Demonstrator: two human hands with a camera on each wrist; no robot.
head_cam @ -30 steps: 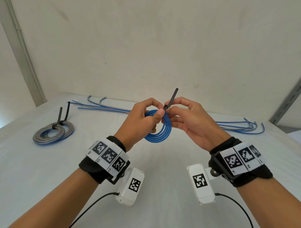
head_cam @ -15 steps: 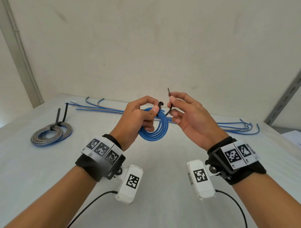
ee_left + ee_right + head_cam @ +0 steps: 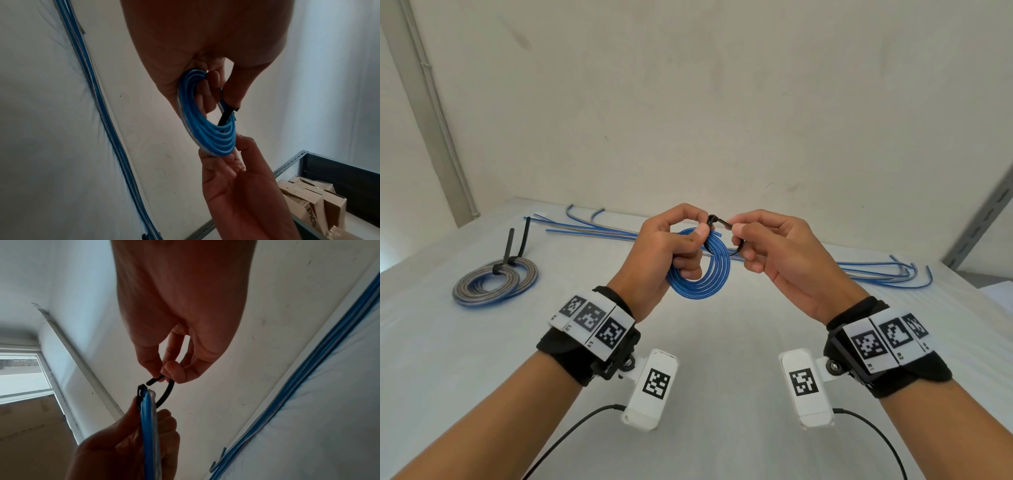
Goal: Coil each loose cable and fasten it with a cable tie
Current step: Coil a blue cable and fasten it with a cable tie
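A blue cable coil (image 3: 702, 274) hangs in the air above the table, held upright by my left hand (image 3: 674, 246), whose thumb and fingers pinch its top together with the head of a black cable tie (image 3: 717, 222). My right hand (image 3: 767, 246) pinches the tie's tail and bends it into a loop round the coil. In the right wrist view the tie's tip (image 3: 151, 381) sits just short of its head (image 3: 141, 390), a small gap between them. The left wrist view shows the coil (image 3: 207, 128) with the black strap (image 3: 225, 116) crossing it.
A tied grey-and-blue coil (image 3: 494, 282) lies at the left of the white table (image 3: 722, 342). Several loose blue cables (image 3: 859, 274) stretch along the far edge by the wall. A metal shelf with cardboard boxes (image 3: 308, 203) stands to the right.
My right hand bent the tie's tail from pointing up, down and round toward the head. Both hands and the coil rose slightly.
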